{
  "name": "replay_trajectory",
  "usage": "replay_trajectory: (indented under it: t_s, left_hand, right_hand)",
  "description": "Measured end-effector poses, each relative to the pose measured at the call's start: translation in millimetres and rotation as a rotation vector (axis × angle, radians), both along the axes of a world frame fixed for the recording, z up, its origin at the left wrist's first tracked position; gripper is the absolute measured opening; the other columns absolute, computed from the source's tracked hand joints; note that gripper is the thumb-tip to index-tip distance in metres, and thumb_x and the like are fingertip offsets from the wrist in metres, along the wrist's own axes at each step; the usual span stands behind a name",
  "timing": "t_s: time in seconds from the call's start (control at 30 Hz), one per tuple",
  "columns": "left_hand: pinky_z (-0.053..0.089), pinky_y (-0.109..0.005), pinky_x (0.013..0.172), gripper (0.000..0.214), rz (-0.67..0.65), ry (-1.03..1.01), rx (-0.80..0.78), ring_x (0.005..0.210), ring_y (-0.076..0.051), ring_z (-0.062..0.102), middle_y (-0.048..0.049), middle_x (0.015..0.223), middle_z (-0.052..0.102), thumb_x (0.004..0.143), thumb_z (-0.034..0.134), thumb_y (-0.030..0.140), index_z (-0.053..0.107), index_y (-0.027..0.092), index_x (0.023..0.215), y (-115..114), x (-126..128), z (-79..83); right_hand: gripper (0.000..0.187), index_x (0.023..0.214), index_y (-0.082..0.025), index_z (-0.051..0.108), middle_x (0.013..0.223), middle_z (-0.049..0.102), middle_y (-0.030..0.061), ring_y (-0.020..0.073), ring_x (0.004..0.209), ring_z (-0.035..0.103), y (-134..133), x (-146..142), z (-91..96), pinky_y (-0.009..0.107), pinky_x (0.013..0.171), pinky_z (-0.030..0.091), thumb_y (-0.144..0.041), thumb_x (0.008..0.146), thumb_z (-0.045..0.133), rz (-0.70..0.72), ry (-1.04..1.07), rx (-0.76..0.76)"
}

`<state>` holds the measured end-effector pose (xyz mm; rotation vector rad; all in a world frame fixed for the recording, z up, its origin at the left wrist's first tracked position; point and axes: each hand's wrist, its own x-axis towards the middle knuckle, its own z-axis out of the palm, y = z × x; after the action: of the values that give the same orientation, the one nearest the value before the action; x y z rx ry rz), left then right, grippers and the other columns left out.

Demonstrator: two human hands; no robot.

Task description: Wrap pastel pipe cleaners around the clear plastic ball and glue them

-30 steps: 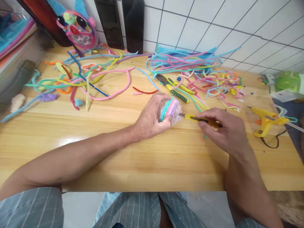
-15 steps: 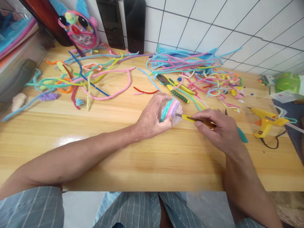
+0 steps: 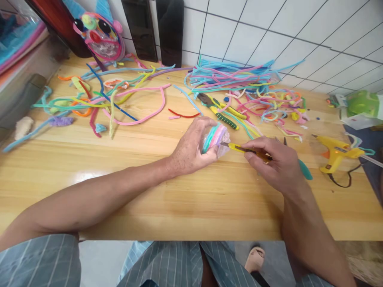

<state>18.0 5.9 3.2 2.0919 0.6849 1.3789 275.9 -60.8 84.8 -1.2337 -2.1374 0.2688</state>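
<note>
My left hand [image 3: 197, 145] is closed around a small clear plastic piece wrapped in pipe cleaners [image 3: 216, 137], with teal, pink and lilac bands showing. Its far side is hidden by my fingers. My right hand [image 3: 273, 161] grips a yellow utility knife [image 3: 239, 148], whose blade tip rests against or just over the lilac edge of the piece; contact is hard to tell. Behind the piece lie pliers [image 3: 220, 111] with green and yellow handles. A teal-handled tool [image 3: 305, 170] is partly hidden behind my right hand.
A yellow glue gun [image 3: 336, 151] stands at the right with its cord. A bundle of pipe cleaners [image 3: 230, 75] lies by the tiled wall, scraps [image 3: 278, 103] beside it. Loose pipe cleaners [image 3: 98, 99] spread over the left. A decorated face figure [image 3: 100, 38] stands at the back left.
Both hands, the wrapped piece and the knife stay almost in place. A foot in a sandal has come into view on the floor below the table.
</note>
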Motion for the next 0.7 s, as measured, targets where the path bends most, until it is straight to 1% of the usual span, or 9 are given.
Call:
replay_trajectory:
  t_s: [0.17, 0.3, 0.43, 0.57, 0.7]
  left_hand:
    - [0.054, -0.048, 0.119, 0.051, 0.002, -0.008, 0.005, 0.134, -0.03, 0.066, -0.0133, 0.138, 0.066, 0.096, 0.066, 0.029, 0.052, 0.023, 0.145, -0.1, 0.0, 0.0]
    - [0.055, -0.047, 0.119, 0.052, 0.01, 0.005, 0.003, 0.134, -0.03, 0.066, -0.0137, 0.139, 0.065, 0.096, 0.067, 0.03, 0.052, 0.023, 0.144, -0.4, 0.0, 0.8]
    - [0.056, -0.047, 0.119, 0.051, 0.012, 0.008, 0.005, 0.133, -0.03, 0.067, -0.0136, 0.138, 0.066, 0.096, 0.066, 0.031, 0.052, 0.023, 0.144, -0.5, 0.1, 1.4]
    - [0.056, -0.049, 0.118, 0.05, 0.005, -0.004, -0.008, 0.134, -0.031, 0.067, -0.0146, 0.137, 0.066, 0.097, 0.066, 0.031, 0.052, 0.022, 0.144, -0.6, 0.5, 1.3]
    - [0.055, -0.051, 0.12, 0.053, 0.011, 0.019, -0.027, 0.137, -0.032, 0.066, -0.0146, 0.139, 0.067, 0.094, 0.067, 0.031, 0.051, 0.024, 0.144, -0.8, 0.2, 1.4]
  right_hand:
    - [0.023, 0.114, -0.032, 0.082, 0.097, 0.086, 0.0014, 0.0207, 0.081, 0.08, -0.1, 0.3, -0.3, 0.035, 0.074, 0.063, -0.017, 0.1, 0.072, -0.009, -0.008, 0.008]
    - [0.02, 0.113, -0.03, 0.081, 0.1, 0.087, 0.0026, 0.0213, 0.085, 0.082, -1.1, 0.2, 0.1, 0.036, 0.077, 0.064, -0.018, 0.101, 0.072, -0.012, -0.017, 0.01]
    - [0.02, 0.113, -0.031, 0.081, 0.1, 0.087, 0.0022, 0.0217, 0.087, 0.082, -1.1, -1.6, 2.2, 0.036, 0.079, 0.065, -0.018, 0.101, 0.072, -0.013, -0.018, 0.016]
    - [0.021, 0.111, -0.032, 0.082, 0.101, 0.087, 0.0024, 0.0228, 0.087, 0.083, -0.8, -3.2, 5.9, 0.037, 0.078, 0.065, -0.017, 0.099, 0.073, -0.006, -0.017, 0.003]
    - [0.02, 0.112, -0.032, 0.082, 0.102, 0.088, 0.0028, 0.0232, 0.086, 0.082, -1.4, -1.9, 5.5, 0.039, 0.077, 0.066, -0.019, 0.1, 0.072, -0.044, -0.026, -0.019]
